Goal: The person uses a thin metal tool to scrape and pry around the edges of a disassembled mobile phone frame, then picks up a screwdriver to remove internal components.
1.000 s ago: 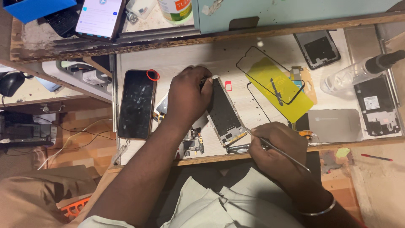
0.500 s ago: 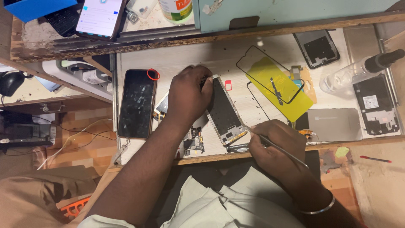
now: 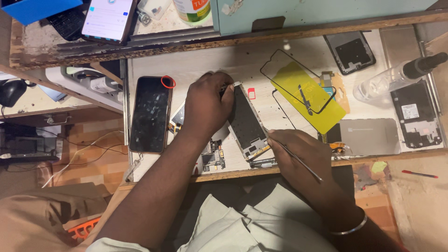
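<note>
From the head view, the left hand [image 3: 207, 105] presses down on the opened phone [image 3: 245, 123] near the front edge of the worktop [image 3: 196, 65]. The right hand [image 3: 303, 158] pinches a thin metal tool [image 3: 298, 161] at the phone's lower end. If the tool slips, it could scratch the small parts inside.
</note>
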